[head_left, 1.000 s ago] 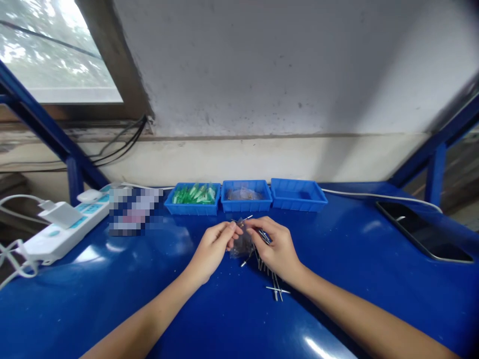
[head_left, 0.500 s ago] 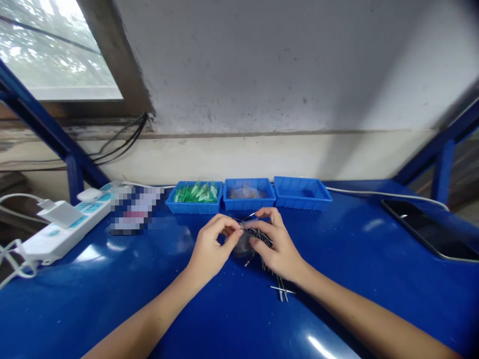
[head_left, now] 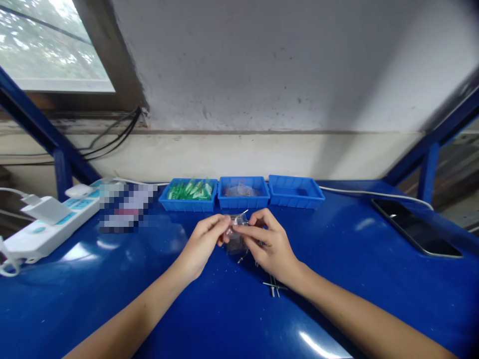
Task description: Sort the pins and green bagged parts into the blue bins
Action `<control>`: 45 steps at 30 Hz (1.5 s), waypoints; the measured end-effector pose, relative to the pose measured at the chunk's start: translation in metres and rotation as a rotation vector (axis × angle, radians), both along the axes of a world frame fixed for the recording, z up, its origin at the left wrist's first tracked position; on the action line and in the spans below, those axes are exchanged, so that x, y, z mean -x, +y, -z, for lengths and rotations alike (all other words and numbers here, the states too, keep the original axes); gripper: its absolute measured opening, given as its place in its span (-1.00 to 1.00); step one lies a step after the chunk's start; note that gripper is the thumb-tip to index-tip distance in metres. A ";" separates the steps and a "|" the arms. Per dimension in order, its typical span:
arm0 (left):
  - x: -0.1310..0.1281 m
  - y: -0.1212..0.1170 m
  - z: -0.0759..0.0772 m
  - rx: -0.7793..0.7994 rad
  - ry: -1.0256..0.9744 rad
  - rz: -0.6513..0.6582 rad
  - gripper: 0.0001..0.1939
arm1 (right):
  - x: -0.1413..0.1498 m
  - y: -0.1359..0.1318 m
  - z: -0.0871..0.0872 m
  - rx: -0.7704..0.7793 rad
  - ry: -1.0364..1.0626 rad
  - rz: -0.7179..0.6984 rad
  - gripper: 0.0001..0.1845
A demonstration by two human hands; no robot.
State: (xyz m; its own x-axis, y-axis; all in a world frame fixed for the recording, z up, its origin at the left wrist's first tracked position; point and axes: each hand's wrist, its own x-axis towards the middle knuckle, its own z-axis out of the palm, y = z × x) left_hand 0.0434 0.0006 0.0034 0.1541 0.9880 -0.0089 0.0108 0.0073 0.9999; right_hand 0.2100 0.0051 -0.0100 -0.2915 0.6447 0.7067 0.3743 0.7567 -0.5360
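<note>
Nearest you, thin metal sticks lie crossed on the blue table. Just past them, your left hand pinches one side of a small clear bag held above the table. Your right hand has its fingers bent at the other side, touching it. Farther back, green things fill the left blue box.
</note>
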 end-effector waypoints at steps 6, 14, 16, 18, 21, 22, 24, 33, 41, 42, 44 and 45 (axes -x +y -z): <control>0.015 0.028 -0.036 -0.913 0.611 -0.440 -0.91 | -0.016 0.005 -0.023 -0.079 -0.090 0.029 -0.64; -0.008 0.055 -0.026 -1.044 1.175 -0.158 -0.64 | -0.069 0.033 -0.025 0.230 -0.365 0.210 -0.73; -0.009 0.041 -0.008 -0.947 1.134 -0.043 -0.74 | -0.076 0.042 -0.015 0.293 -0.400 0.205 -0.72; -0.006 0.025 0.003 -0.835 1.103 0.046 -0.80 | -0.075 0.045 -0.007 0.318 -0.416 0.179 -0.73; -0.005 0.002 0.000 -0.784 1.034 0.135 -0.84 | -0.063 0.043 0.001 0.317 -0.400 0.141 -0.73; -0.008 -0.007 -0.003 -0.798 1.001 0.157 -0.84 | -0.056 0.041 0.003 0.321 -0.373 0.143 -0.74; -0.021 -0.025 -0.006 -0.843 0.925 0.213 -0.83 | -0.044 0.039 0.008 0.348 -0.270 0.191 -0.76; -0.091 -0.069 0.025 -1.008 0.949 0.406 -0.78 | -0.023 0.036 0.016 0.450 0.082 0.388 -0.77; -0.055 -0.045 0.009 -0.845 1.030 0.234 -0.86 | -0.033 0.022 0.002 0.474 0.113 0.238 -0.74; -0.045 -0.038 0.004 -0.790 1.023 0.157 -0.84 | -0.034 0.019 -0.001 0.441 0.089 0.187 -0.76; -0.029 -0.023 -0.004 -0.726 0.979 0.051 -0.82 | -0.034 0.012 -0.007 0.344 -0.007 0.066 -0.81; -0.023 -0.017 -0.007 -0.710 0.968 0.024 -0.80 | -0.033 0.008 -0.010 0.291 -0.064 0.012 -0.83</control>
